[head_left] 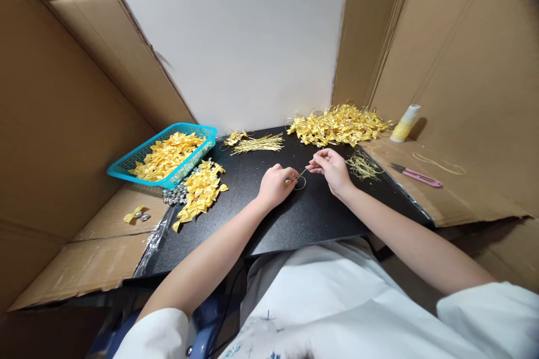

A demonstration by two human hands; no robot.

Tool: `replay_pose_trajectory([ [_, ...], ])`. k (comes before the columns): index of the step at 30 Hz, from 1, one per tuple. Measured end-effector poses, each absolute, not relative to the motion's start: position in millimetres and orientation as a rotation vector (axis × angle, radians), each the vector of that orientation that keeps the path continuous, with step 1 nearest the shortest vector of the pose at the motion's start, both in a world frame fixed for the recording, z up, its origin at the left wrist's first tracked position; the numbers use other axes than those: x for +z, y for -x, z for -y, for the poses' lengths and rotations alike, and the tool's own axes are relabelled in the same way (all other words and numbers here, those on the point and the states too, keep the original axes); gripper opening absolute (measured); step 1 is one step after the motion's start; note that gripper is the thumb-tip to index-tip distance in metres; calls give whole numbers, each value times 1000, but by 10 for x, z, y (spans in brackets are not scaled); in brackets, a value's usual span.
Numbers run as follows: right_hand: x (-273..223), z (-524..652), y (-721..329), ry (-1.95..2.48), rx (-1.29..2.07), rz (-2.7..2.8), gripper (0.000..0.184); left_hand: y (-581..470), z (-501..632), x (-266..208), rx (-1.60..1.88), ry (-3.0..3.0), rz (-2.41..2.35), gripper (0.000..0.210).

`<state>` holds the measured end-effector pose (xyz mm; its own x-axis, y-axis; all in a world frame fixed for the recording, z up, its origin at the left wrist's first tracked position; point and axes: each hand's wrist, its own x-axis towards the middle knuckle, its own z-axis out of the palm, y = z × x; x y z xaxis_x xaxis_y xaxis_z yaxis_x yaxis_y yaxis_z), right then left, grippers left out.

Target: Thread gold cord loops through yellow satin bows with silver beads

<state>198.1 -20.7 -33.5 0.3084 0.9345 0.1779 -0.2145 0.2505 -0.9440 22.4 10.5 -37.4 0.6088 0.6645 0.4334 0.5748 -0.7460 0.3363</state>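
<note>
My left hand (274, 184) is closed over the black tabletop (252, 224), pinching a small yellow ribbon bow (288, 182) that its fingers mostly hide. From there a thin gold cord (302, 172) runs to the right, and part of it curls into a loop below the fingers. The cord's other end is between the fingertips of my right hand (332, 169), which is closed in a pinch. Whether a bell is on the bow is too small to make out.
Left stands a turquoise basket (170, 180) of yellow bows, beside loose bows (200, 193) and silver bells (174, 196). Behind lie gold cords (259, 145) and heaped corded bows (341, 125). Cord scraps (362, 165), pink-handled snips (419, 176) and a thread cone (405, 123) are right. Cardboard walls surround.
</note>
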Motion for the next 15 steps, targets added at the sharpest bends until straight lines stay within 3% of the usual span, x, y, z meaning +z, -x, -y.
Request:
replay_pose_trajectory([
  [8,-341,198,-1986,1007,928,901,30,-235,-76,-352,804,-2651,-1042,15],
  [15,-325,223,-1972,1008,1002,906,30,-99,-184,-288,1058,-2209,-1092,27],
])
